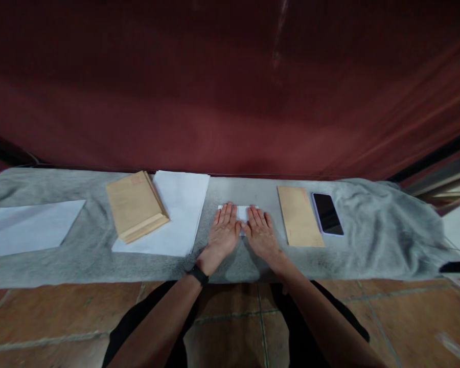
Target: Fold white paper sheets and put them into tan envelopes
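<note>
My left hand point(224, 229) lies flat on the left part of a small white paper point(243, 213), which rests on the grey cloth. On its right part my right hand point(259, 231) is pressed flat too. The thumbs nearly meet over the paper, and the hands hide its two sides. A brown envelope point(300, 216) lies to the right of my right hand. Left of my left hand is a stack of white sheets point(184, 214), with a pile of brown envelopes point(135, 202) partly on top of it.
A phone point(328, 214) with a dark screen lies right of the single envelope. More white paper point(30, 227) is at the far left of the cloth-covered surface point(95, 266). A dark red panel point(230, 122) stands behind it. Tiled floor shows in front.
</note>
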Motion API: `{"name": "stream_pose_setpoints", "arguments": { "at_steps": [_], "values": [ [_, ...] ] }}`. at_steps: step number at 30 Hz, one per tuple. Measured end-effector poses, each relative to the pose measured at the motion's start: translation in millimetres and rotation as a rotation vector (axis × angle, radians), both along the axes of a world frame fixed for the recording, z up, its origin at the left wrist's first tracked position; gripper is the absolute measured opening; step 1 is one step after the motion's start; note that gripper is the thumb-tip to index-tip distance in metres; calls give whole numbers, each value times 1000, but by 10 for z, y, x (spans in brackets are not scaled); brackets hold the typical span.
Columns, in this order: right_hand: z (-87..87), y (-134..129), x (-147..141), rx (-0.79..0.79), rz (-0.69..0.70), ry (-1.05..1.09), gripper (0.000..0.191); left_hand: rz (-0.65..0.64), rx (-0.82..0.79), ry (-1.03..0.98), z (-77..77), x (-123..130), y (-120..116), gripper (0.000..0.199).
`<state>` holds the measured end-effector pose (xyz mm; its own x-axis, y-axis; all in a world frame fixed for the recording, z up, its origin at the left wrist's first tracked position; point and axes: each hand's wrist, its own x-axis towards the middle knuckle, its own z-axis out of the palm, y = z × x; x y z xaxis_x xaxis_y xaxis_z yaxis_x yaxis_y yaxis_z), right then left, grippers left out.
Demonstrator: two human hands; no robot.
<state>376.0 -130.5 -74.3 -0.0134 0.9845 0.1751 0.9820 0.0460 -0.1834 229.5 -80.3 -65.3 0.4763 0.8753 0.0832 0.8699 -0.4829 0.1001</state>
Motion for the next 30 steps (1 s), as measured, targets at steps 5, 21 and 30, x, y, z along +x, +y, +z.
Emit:
{"name": "stream_pose_setpoints", "arguments": {
  "at_steps": [5,21,30],
  "values": [
    [-43,-37,27,46,-26,-8,64,40,20,-8,-81,-81,6,63],
    [-138,-156,197,118,-39,-70,65,58,82,-94,-154,-359,-34,65],
    [-154,-180,224,132,-36,-61,66,69,76,-118,-169,-466,-73,65]
  ]
}}
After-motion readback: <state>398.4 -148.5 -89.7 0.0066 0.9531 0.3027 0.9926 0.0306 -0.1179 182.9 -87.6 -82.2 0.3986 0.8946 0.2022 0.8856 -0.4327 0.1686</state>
